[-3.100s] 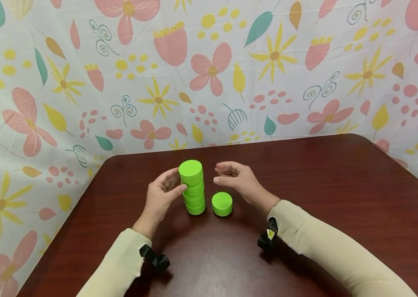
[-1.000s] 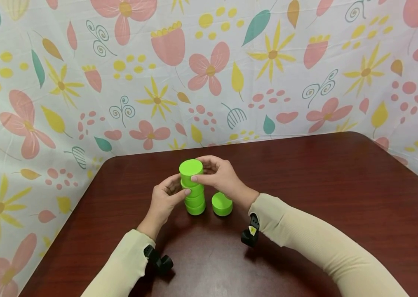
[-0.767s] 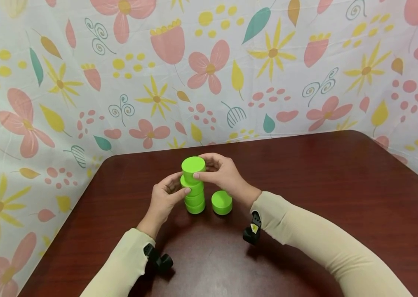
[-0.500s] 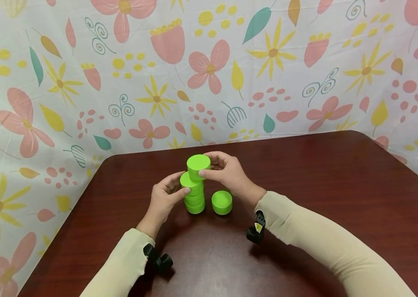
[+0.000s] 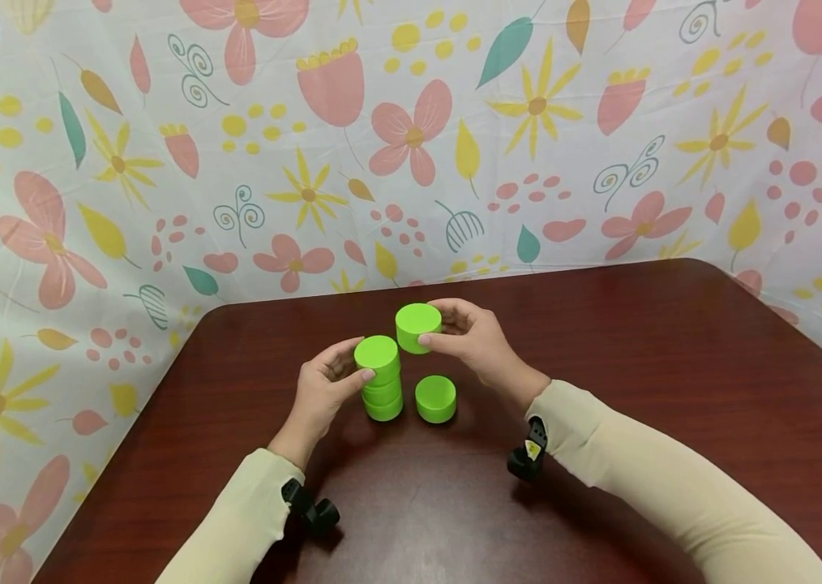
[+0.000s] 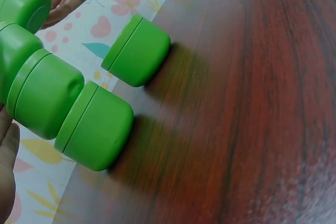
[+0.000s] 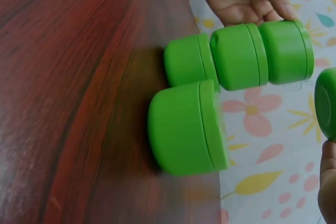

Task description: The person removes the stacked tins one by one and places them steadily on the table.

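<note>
Three green lidded jars stand in a slightly uneven stack (image 5: pixel 380 393) on the table. My left hand (image 5: pixel 318 396) grips the top jar (image 5: pixel 377 357) of that stack, thumb at the front and fingers behind, partly hidden. Up and to the right of the stack, my right hand (image 5: pixel 480 341) holds another green jar (image 5: pixel 417 326) in the air, its thumb across the front. A lone green jar (image 5: pixel 436 399) rests upright on the table just right of the stack. In the right wrist view, a seam line below each lid is visible on the lone jar (image 7: pixel 184 129).
The dark brown wooden table (image 5: pixel 601 349) has rounded far corners. Behind it hangs a white cloth (image 5: pixel 411 219) with printed flowers and leaves. A black camera (image 5: pixel 312 511) is strapped to the left wrist, and another camera (image 5: pixel 525 458) to the right.
My right hand has come to the stack, taken hold of the uppermost jar and lifted it off to the right. My left hand has slid slightly lower, onto the jar beneath.
</note>
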Demonstrator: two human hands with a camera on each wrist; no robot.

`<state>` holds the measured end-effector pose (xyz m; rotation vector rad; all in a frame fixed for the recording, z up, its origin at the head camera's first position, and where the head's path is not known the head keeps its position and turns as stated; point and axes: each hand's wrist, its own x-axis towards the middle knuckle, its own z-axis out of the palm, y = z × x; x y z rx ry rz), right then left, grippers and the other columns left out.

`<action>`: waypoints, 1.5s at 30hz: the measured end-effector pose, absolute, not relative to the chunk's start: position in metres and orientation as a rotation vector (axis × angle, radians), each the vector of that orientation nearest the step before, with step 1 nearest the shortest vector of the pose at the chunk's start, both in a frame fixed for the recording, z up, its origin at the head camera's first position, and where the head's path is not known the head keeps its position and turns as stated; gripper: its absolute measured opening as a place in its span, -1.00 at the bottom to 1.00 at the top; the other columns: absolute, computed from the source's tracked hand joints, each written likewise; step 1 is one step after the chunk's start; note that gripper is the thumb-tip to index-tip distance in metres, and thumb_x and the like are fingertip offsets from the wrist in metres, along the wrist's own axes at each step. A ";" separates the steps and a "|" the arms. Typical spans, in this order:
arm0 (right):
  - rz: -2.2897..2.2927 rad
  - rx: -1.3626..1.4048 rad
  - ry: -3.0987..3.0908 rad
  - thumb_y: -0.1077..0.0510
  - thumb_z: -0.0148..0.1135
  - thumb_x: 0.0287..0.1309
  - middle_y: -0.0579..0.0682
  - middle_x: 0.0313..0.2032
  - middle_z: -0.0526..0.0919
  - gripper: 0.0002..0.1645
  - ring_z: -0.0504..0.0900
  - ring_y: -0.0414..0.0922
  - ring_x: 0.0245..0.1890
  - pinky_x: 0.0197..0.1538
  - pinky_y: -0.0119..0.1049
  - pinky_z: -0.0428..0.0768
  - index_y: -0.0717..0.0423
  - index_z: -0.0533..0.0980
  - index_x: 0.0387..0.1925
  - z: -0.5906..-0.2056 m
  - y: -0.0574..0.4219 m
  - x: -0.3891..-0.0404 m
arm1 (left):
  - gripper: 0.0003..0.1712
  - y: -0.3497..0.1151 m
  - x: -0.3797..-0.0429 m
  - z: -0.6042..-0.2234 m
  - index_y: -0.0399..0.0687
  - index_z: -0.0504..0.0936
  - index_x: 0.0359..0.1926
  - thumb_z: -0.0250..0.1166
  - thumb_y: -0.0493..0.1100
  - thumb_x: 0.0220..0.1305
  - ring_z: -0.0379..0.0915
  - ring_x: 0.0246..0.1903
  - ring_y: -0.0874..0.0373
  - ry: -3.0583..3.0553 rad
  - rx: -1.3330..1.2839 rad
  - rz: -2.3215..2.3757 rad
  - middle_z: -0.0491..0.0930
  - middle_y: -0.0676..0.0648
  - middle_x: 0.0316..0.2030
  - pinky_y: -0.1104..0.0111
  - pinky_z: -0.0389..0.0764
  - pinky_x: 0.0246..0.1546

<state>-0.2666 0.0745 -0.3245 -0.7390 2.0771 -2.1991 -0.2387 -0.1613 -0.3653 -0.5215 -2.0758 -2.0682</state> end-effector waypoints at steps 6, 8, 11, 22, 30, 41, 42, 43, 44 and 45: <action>-2.203 -0.726 2.083 0.36 0.31 0.00 -0.07 -0.17 0.60 -0.44 0.62 -0.14 -0.22 -0.10 -0.31 0.58 0.30 0.40 0.09 -0.332 0.085 -0.266 | -0.47 -0.161 -0.238 -0.364 -0.34 0.46 0.12 0.30 -0.43 0.07 0.52 -0.09 0.22 -2.081 -0.526 -2.065 0.54 -0.28 -0.01 0.43 0.56 -0.19; -2.205 -0.716 2.086 0.35 0.31 0.00 -0.08 -0.17 0.60 -0.44 0.62 -0.14 -0.22 -0.10 -0.31 0.58 0.30 0.39 0.09 -0.334 0.088 -0.266 | -0.46 -0.161 -0.238 -0.364 -0.34 0.46 0.12 0.30 -0.43 0.06 0.52 -0.09 0.22 -2.082 -0.526 -2.062 0.54 -0.28 -0.01 0.43 0.56 -0.19; -2.218 -0.692 2.093 0.35 0.31 -0.01 -0.11 -0.19 0.61 -0.44 0.62 -0.16 -0.23 -0.12 -0.32 0.59 0.31 0.39 0.09 -0.338 0.093 -0.266 | -0.46 -0.162 -0.238 -0.364 -0.33 0.46 0.12 0.31 -0.42 0.06 0.52 -0.10 0.21 -2.081 -0.526 -2.061 0.54 -0.28 -0.02 0.43 0.56 -0.19; -2.215 -0.659 2.140 0.37 0.30 -0.02 -0.16 -0.23 0.61 -0.43 0.61 -0.21 -0.26 -0.16 -0.38 0.58 0.37 0.38 0.08 -0.351 0.110 -0.263 | -0.47 -0.163 -0.241 -0.367 -0.32 0.47 0.12 0.33 -0.40 0.06 0.53 -0.09 0.16 -2.083 -0.525 -2.035 0.63 0.03 -0.12 0.42 0.56 -0.18; -2.209 -0.662 2.152 0.40 0.29 -0.03 -0.17 -0.23 0.61 -0.44 0.61 -0.23 -0.27 -0.18 -0.41 0.58 0.40 0.38 0.07 -0.359 0.118 -0.258 | -0.47 -0.163 -0.240 -0.367 -0.32 0.48 0.11 0.33 -0.40 0.06 0.53 -0.09 0.15 -2.087 -0.513 -2.030 0.62 -0.02 -0.11 0.42 0.56 -0.18; -2.193 -0.664 2.127 0.42 0.29 -0.04 -0.18 -0.21 0.60 -0.46 0.61 -0.24 -0.25 -0.17 -0.42 0.57 0.42 0.37 0.04 -0.367 0.132 -0.253 | -0.48 -0.161 -0.239 -0.367 -0.35 0.47 0.10 0.32 -0.41 0.06 0.54 -0.13 0.21 -2.087 -0.526 -2.023 0.63 -0.03 -0.13 0.43 0.56 -0.19; -2.185 -0.670 2.132 0.42 0.29 -0.04 -0.18 -0.21 0.60 -0.45 0.61 -0.23 -0.25 -0.17 -0.42 0.57 0.43 0.37 0.04 -0.368 0.133 -0.252 | -0.48 -0.161 -0.238 -0.366 -0.36 0.47 0.10 0.32 -0.41 0.06 0.54 -0.13 0.21 -2.087 -0.526 -2.023 0.63 -0.02 -0.13 0.43 0.56 -0.20; -2.177 -0.674 2.134 0.42 0.29 -0.04 -0.18 -0.21 0.60 -0.46 0.61 -0.23 -0.25 -0.17 -0.42 0.56 0.43 0.37 0.04 -0.368 0.134 -0.252 | -0.48 -0.161 -0.238 -0.366 -0.35 0.47 0.10 0.32 -0.41 0.06 0.54 -0.13 0.21 -2.086 -0.525 -2.023 0.63 -0.02 -0.13 0.43 0.56 -0.20; -2.170 -0.677 2.135 0.42 0.29 -0.04 -0.18 -0.20 0.60 -0.46 0.60 -0.23 -0.25 -0.16 -0.42 0.56 0.43 0.37 0.04 -0.369 0.135 -0.252 | -0.49 -0.161 -0.238 -0.366 -0.35 0.47 0.10 0.32 -0.42 0.06 0.54 -0.14 0.21 -2.084 -0.525 -2.025 0.63 -0.01 -0.13 0.43 0.56 -0.21; -2.167 -0.681 2.135 0.42 0.29 -0.04 -0.18 -0.20 0.60 -0.45 0.60 -0.24 -0.25 -0.16 -0.42 0.56 0.43 0.37 0.04 -0.369 0.136 -0.252 | -0.49 -0.161 -0.238 -0.366 -0.36 0.47 0.10 0.32 -0.41 0.07 0.54 -0.14 0.22 -2.084 -0.526 -2.024 0.63 0.00 -0.14 0.43 0.56 -0.21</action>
